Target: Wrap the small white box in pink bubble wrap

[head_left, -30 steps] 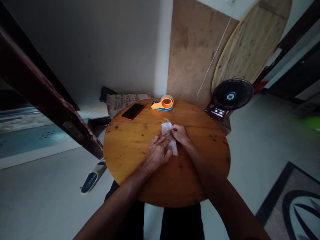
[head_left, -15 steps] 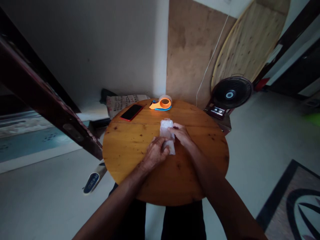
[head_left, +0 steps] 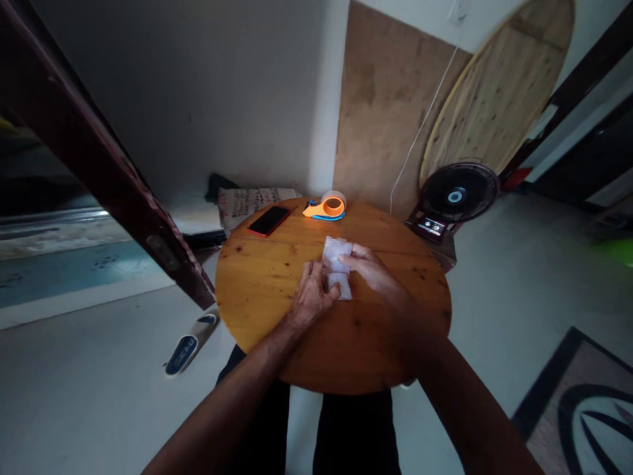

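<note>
A small, whitish, see-through piece of bubble wrap (head_left: 337,254) lies folded near the middle of the round wooden table (head_left: 267,290). Its upper part overlaps a lower flap, and whether anything is inside cannot be made out. At the left edge, my left hand (head_left: 311,290) grips the wrap, its thumb over the lower flap and its fingers along the side. My right hand (head_left: 368,265) pinches the upper right edge between thumb and fingers. Beyond the wrap stands an orange and blue tape dispenser (head_left: 329,207) with a roll of clear tape.
A red-edged phone (head_left: 270,221) lies at the table's back left. Behind it is a printed sack (head_left: 252,203) by the wall. A dark fan (head_left: 457,194) stands past the table's right edge. A shoe (head_left: 190,346) is on the floor at left.
My right thumb has shifted over the wrap's upper part, which now looks wider and tilted. My left hand has moved slightly up along the side. The whole view has shifted a little.
</note>
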A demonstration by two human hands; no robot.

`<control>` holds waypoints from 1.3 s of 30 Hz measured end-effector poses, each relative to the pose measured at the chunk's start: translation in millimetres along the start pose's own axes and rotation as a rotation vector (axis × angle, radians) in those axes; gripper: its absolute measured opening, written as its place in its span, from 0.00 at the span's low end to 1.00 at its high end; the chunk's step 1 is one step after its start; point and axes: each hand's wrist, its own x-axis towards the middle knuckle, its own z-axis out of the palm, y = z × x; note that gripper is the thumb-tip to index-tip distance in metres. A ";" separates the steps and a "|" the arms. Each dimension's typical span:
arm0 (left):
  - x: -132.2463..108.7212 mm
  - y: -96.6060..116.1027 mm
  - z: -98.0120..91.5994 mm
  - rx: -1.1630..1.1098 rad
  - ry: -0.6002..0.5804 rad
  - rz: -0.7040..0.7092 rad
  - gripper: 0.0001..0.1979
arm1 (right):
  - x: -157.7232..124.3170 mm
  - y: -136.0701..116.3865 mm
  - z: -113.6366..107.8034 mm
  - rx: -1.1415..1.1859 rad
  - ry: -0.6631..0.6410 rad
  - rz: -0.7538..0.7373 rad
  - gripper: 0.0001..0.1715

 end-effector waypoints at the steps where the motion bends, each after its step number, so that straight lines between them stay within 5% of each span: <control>1: -0.5 -0.5 0.1 -0.005 0.028 -0.032 0.26 | -3.0 0.5 0.7 -0.024 0.006 -0.019 0.13; 5: -0.4 -8.9 3.4 -0.083 0.098 -0.073 0.37 | -17.5 0.1 6.4 -0.068 0.064 -0.068 0.11; 9: 1.9 -17.9 8.0 -0.284 0.037 -0.091 0.40 | -35.0 -3.8 13.7 -0.167 0.061 -0.067 0.09; 17: 5.1 -18.5 11.3 -0.416 -0.014 0.004 0.11 | -61.5 14.4 18.7 -0.397 0.107 -0.244 0.09; 21: 5.9 -15.7 7.1 -0.361 -0.010 0.064 0.07 | -73.7 14.0 21.8 -0.553 0.091 -0.350 0.14; 32: -1.1 -9.6 -20.4 -0.466 -0.183 0.045 0.17 | -90.1 0.8 22.3 -0.909 0.029 -0.369 0.15; 39: -4.6 -10.4 -30.7 -0.493 -0.340 0.163 0.25 | -94.2 11.5 30.4 -1.172 0.004 -0.378 0.25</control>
